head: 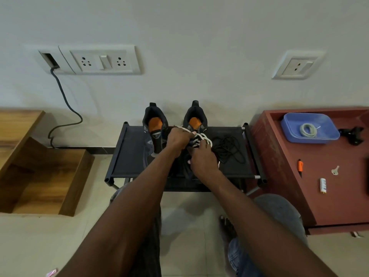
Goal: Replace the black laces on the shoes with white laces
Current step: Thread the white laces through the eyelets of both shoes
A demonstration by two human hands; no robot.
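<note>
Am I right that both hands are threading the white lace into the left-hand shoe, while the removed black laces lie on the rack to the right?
Not quite: in the head view both hands, left hand and right hand, work the white lace on the right-hand shoe, not the left-hand shoe. The black laces do lie on the rack to the right.

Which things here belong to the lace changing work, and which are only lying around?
Belong to the job:
- right shoe, being laced
- white lace, held by left hand and right hand
- left shoe, no lace
- black laces, removed, on rack
- coiled lace in blue tray

Lying about:
- key
- battery
- orange tool
- black clamp
</note>
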